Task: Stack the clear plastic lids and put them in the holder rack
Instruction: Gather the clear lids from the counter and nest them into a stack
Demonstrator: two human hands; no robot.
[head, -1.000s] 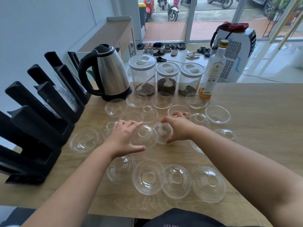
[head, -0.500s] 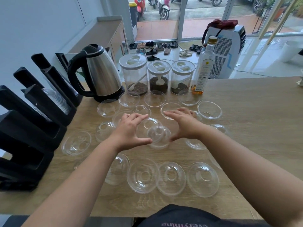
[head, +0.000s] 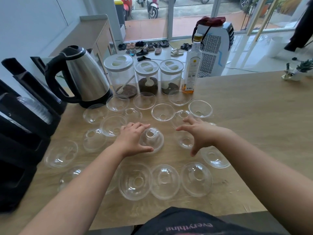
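Observation:
Several clear dome lids lie scattered on the wooden table (head: 254, 107). My left hand (head: 133, 139) grips a small stack of dome lids (head: 152, 139) standing dome-up in the middle of the table. My right hand (head: 199, 133) hovers open, fingers spread, just above another single lid (head: 185, 141) to the right of the stack. The black holder rack (head: 25, 133) stands along the left edge, with stacked lids (head: 35, 107) lying in one of its slots.
A steel kettle (head: 84, 77), three clear jars (head: 145, 77) and a glass bottle (head: 193, 65) stand at the back of the table. A small plant (head: 298, 70) sits at the far right. More lids (head: 135, 181) line the near edge.
My right hand has set its lid onto the one under my left hand, then let go and moved right with fingers spread. The camera has shifted slightly.

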